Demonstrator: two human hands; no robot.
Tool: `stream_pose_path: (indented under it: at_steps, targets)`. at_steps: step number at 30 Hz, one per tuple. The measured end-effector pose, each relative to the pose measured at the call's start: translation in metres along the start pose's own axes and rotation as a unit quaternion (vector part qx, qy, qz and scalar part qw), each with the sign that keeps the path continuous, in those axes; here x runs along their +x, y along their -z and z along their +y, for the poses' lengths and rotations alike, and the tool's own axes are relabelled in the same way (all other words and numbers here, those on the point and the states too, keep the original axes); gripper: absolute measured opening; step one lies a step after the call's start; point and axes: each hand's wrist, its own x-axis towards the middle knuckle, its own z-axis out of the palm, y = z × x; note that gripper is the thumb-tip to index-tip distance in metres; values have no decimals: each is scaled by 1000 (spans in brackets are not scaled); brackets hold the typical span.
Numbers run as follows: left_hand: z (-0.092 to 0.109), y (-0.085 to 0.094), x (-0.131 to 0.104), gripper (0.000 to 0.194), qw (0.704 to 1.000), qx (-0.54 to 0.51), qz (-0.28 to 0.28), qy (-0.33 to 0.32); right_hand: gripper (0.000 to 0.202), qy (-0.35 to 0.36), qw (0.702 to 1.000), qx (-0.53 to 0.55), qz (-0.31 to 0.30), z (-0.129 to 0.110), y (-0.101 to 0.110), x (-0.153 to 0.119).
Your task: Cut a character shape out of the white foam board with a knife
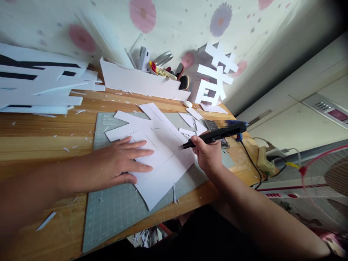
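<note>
Foam board cutting at a wooden desk

Head view: at frame centre, the left hand (pixel 122 161) lies open and flat on a smooth white foam sheet (pixel 160 159) over the gridded grey mat (pixel 114 214); the right hand (pixel 207 154) is closed around a slim black corded cutter (pixel 217 134), tip touching the sheet.

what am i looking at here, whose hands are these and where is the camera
There is one picture, taken by a camera worn on a person's head, looking down at their own two bare hands. The left hand lies flat on a white cut-out sheet, pressing it onto a grey-green cutting mat on a wooden table. The right hand grips a black corded tool, its tip at the sheet. Behind stand a white tray of tools and a white 3D character.
</note>
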Motion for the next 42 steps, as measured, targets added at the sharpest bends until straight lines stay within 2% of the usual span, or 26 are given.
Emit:
stream_pose_path:
  at_steps: [5,11,14,19,23,27,34,38,42]
  targets:
    - [17,2,2,44,997,58,37,-26,34,21,999,-39,-28,3,4,3]
    - [31,6,10,47,995,69,51,-46,22,138,977,-150,-56,-4,-9,0]
    - [32,7,11,50,997,50,42,-37,23,170,969,-163,-69,-3,-12,1]
    - [34,7,11,56,998,51,24,-19,21,158,969,-142,-127,3,-22,16]
    - [31,6,11,69,997,66,50,1,18,185,962,-128,-154,8,-47,37]
    - [28,5,8,72,995,80,65,15,25,175,959,-138,-176,14,-65,45]
    - [28,4,7,73,995,72,67,20,21,194,946,-168,-200,17,-62,43]
    - [28,3,4,73,994,93,50,17,20,205,942,-168,-206,18,-60,45]
    - [28,6,5,71,997,66,33,28,20,192,942,-176,-213,17,-61,45]
